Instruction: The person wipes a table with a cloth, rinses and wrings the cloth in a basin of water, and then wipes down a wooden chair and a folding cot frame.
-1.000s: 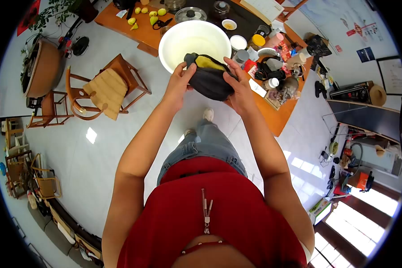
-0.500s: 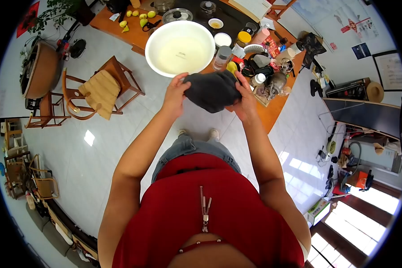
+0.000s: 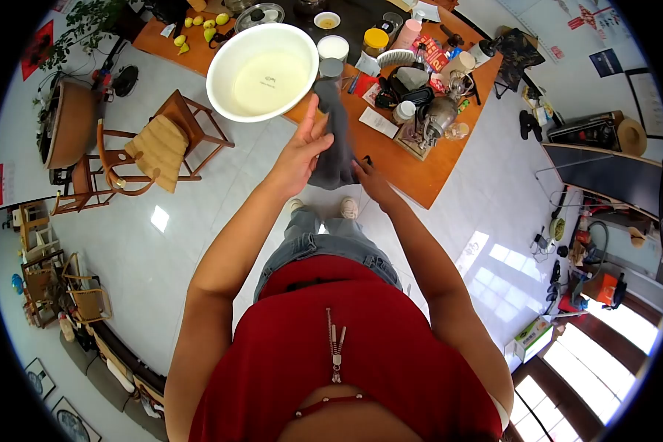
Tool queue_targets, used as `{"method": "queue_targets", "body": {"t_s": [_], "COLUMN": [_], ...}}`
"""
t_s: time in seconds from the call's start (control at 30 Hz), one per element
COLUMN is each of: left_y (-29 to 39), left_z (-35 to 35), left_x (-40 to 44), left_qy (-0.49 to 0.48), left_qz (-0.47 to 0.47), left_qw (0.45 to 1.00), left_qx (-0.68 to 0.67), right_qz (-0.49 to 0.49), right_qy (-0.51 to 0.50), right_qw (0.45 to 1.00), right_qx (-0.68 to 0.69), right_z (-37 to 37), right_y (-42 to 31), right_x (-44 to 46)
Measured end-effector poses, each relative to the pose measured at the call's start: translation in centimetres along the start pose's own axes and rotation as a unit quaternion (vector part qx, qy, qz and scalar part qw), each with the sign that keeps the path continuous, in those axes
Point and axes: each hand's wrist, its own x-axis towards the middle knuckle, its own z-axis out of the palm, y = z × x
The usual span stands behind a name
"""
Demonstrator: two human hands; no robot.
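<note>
A dark grey cloth item (image 3: 334,140) hangs between my hands, turned so that it looks long and narrow. My left hand (image 3: 300,153) is at its left side, fingers pointing up and thumb against the cloth. At its lower right edge, my right hand (image 3: 374,184) has its fingers closed on the cloth. Just beyond my left hand, a large white basin (image 3: 261,74) with small print on its bottom sits at the table's edge. A clear jar with a grey lid (image 3: 331,68) stands right behind the top of the cloth.
The orange-brown table (image 3: 420,180) carries a yellow-lidded jar (image 3: 376,40), a white-lidded container (image 3: 333,48), a metal teapot (image 3: 440,116), a glass lid (image 3: 260,16) and several yellow-green fruits (image 3: 210,34). On the left stands a wooden chair (image 3: 158,147) with a tan cushion.
The cloth item has turned from wide and flat to narrow and upright. My right hand has moved down and left. The basin and table appear further left in view.
</note>
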Motion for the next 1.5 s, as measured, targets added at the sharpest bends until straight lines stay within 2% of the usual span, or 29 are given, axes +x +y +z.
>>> {"method": "queue_targets", "body": {"t_s": [0.1, 0.2, 0.27, 0.3, 0.33, 0.37, 0.43, 0.47, 0.53, 0.57, 0.63, 0.67, 0.77, 0.87, 0.97, 1.07, 1.13, 1.23, 1.27, 1.37, 1.47, 1.5], "left_y": [0.4, 0.2, -0.8, -1.2, -1.7, -2.1, -2.7, -3.0, -2.7, -2.5, -1.4, -0.7, 0.1, 0.7, 1.3, 1.4, 1.2, 0.6, 0.7, 1.5, 1.8, 1.8], "left_z": [0.9, 0.8, -0.2, -0.8, -1.6, -2.3, -3.4, -4.0, -5.1, -5.6, -5.9, -5.9, -5.1, -3.9, -4.2, -4.4, -3.9, -4.6, -4.7, -5.0, -5.3, -5.6], "left_x": [-0.5, -0.2, 0.6, 0.6, 0.5, 0.4, 0.3, 0.3, 0.6, 0.9, 1.3, 1.3, 1.6, 1.4, 0.8, 0.2, -0.5, -0.2, -0.1, -0.2, -0.5, -0.6], "left_qy": [-0.029, -0.023, 0.012, 0.045, 0.078, 0.111, 0.117, 0.119, 0.139, 0.147, 0.177, 0.192, 0.169, 0.114, 0.023, -0.020, -0.022, -0.010, 0.003, 0.024, 0.026, 0.041], "left_qz": [-0.013, -0.037, -0.038, -0.046, -0.054, -0.063, -0.020, 0.002, 0.059, 0.087, 0.080, 0.076, 0.076, 0.010, 0.029, 0.071, 0.125, 0.139, 0.143, 0.162, 0.192, 0.201], "left_qw": [0.997, 0.989, 0.988, 0.996, 0.995, 0.983, 0.978, 0.974, 0.938, 0.913, 0.921, 0.924, 0.949, 0.947, 0.876, 0.746, 0.661, 0.613, 0.616, 0.622, 0.625, 0.627], "left_qx": [-0.064, -0.143, -0.146, -0.055, 0.038, 0.130, 0.171, 0.191, 0.312, 0.371, 0.337, 0.321, 0.255, 0.302, 0.481, 0.662, 0.740, 0.778, 0.774, 0.766, 0.756, 0.751], "right_qz": [-0.091, -0.102, -0.094, -0.089, -0.032, -0.047, -0.074, -0.060, -0.033, -0.028, -0.019, -0.028, -0.003, 0.010, -0.054, -0.157, -0.157, -0.184, -0.197, -0.300, -0.426, -0.424], "right_qy": [0.005, -0.038, -0.102, -0.140, -0.110, -0.114, -0.121, -0.113, -0.095, -0.096, -0.094, -0.127, -0.134, -0.134, -0.069, 0.014, 0.049, 0.101, 0.119, 0.164, 0.238, 0.223], "right_qw": [0.981, 0.991, 0.961, 0.933, 0.884, 0.903, 0.934, 0.939, 0.949, 0.935, 0.902, 0.872, 0.845, 0.820, 0.846, 0.930, 0.955, 0.976, 0.973, 0.934, 0.870, 0.877], "right_qx": [-0.170, 0.074, 0.238, 0.318, 0.453, 0.412, 0.329, 0.320, 0.300, 0.340, 0.420, 0.473, 0.518, 0.556, 0.526, 0.333, 0.248, 0.063, -0.009, -0.102, -0.069, -0.035], "right_z": [1.5, 1.4, 1.1, 1.0, 1.0, 0.6, -0.4, -0.6, -1.3, -1.9, -3.6, -4.2, -5.7, -6.3, -6.4, -6.6, -6.8, -7.4, -7.5, -8.0, -7.8, -7.8], "right_y": [3.2, 0.7, 1.4, 1.7, -0.8, -1.1, -0.7, -0.4, 0.1, 0.4, 0.1, 0.5, -1.1, -1.8, -0.9, 0.6, -0.6, -3.1, -3.5, -1.7, -1.8, -1.9], "right_x": [3.1, 2.4, 3.4, 4.0, 2.5, 2.2, 1.8, 1.7, 1.4, 1.2, 0.6, 0.8, -0.8, -1.2, -0.1, 1.4, 0.5, -1.2, -1.5, 0.2, 1.2, 1.4]}}
